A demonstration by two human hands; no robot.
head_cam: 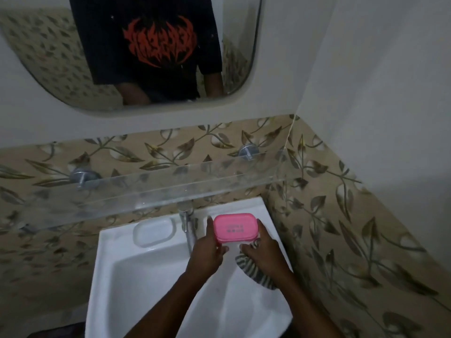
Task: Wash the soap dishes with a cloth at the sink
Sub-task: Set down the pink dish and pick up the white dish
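**Left hand (207, 254) on dish (235, 228), right hand (264, 251) on cloth (253, 270)**

My left hand grips the dish's 9 o'clock end. My right hand holds the cloth bunched at its 3 o'clock end. The dish lies at 12 from both hands, long axis 9-to-3, over the sink (136, 284).

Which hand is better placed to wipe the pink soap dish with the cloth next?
Probably the right hand: it holds the striped cloth beside the pink soap dish. The left hand grips the dish's other side and can steady it.
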